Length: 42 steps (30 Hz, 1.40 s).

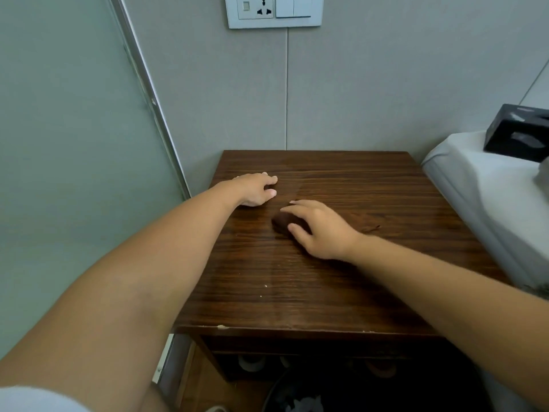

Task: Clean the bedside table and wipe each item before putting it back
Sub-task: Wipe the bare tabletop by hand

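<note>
A grey panelled wall (371, 84) backs a dark wood-grain bedside table (341, 286), with a frosted glass panel (68, 144) to the left of both arms. High on the wall beyond the hands sits one white plate (273, 10) carrying one socket and a switch.

Two bare hands rest on the tabletop. The left hand (257, 190) lies near the far left corner, palm down, fingers loosely curled, with nothing under it or in it. The right hand (318, 228) lies just to its right and nearer the person, fingers spread flat and pressing down on one dark brown cloth (282, 222); the cloth bulges out past the fingertips on the left and a thin edge shows past the back of the hand on the right. The two hands are close but apart.

Far to the right of the right hand, one black box (518, 132) stands on a bed with a white sheet (481, 185); what it holds cannot be told. Below the tabletop, beneath the forearms, an open shelf (315, 364) holds pale rounded objects too dim to name or count.
</note>
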{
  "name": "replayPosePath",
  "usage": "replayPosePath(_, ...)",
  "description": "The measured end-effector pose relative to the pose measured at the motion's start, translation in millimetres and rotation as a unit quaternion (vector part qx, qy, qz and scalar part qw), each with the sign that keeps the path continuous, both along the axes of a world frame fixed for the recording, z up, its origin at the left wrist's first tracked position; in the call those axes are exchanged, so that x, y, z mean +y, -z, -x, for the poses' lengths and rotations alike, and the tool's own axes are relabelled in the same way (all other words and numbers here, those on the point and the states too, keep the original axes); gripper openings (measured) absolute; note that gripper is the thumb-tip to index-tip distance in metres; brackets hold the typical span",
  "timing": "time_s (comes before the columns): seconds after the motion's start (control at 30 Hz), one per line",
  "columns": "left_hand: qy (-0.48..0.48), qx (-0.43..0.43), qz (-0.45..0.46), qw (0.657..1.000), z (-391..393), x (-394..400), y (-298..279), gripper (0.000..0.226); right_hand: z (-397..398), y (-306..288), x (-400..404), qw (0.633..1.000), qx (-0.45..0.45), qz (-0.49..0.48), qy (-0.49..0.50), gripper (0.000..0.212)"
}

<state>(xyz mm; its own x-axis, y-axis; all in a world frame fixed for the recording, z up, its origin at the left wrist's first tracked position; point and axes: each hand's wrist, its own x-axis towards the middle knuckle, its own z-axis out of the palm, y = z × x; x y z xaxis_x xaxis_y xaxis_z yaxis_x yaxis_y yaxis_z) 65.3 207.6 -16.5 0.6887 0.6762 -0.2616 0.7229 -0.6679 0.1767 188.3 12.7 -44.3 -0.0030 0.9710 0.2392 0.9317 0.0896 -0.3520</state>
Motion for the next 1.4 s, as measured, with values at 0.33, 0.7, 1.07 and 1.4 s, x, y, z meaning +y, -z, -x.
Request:
replayPosePath(0.33, 0.005, -0.007, 0.011, 1.000, 2.4, 3.5, 4.1, 0.057, 25.1, -14.6, -82.6, 0.968, 0.020, 0.071, -0.238, 0.045)
replayPosePath(0.7, 0.010, 0.016, 0.026, 0.999, 0.9, 13.5, -4.2, 0.057, 30.2, -10.9, -68.4, 0.976, 0.001, 0.068, -0.207, 0.049)
replayPosePath(1.07, 0.021, -0.005, 0.072, 0.997, 9.3, 37.1, -6.1, 0.073, -114.2, -12.5, 134.2, 0.982, 0.018, 0.089, 0.165, 0.053)
replayPosePath(1.4, -0.013, -0.054, -0.009, 0.998, 22.2, 37.8, -2.0, 0.064, -51.2, -14.6, 101.3, 0.997, 0.018, 0.052, -0.047, 0.045)
